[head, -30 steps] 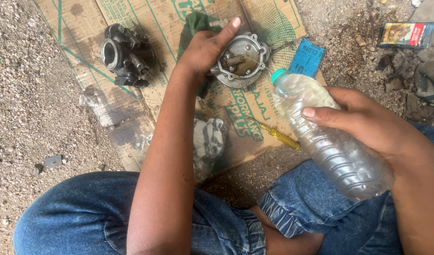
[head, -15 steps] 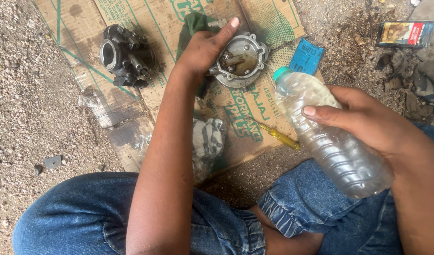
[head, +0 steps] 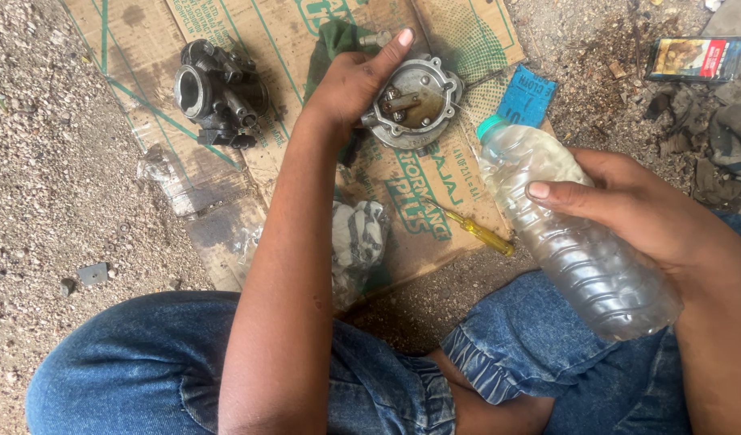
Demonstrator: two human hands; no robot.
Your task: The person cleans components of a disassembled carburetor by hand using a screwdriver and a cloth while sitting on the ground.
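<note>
Here, a round grey metal carburettor cover (head: 415,103) sits on a flattened sheet of cardboard (head: 250,48) spread over gravelly ground, and the left hand (head: 350,80) grips its near edge, fingers curled round the rim with the thumb stretched along the top. The right hand (head: 636,213) is closed round a clear ribbed plastic bottle (head: 580,258) with a teal cap, held tilted, its cap end pointing towards the cover. Just beside the bottle lies a yellow-handled screwdriver (head: 475,234). A dark carburettor body (head: 217,93) rests further left on the cardboard, well apart. A green cloth (head: 330,40) lies partly under the left hand.
</note>
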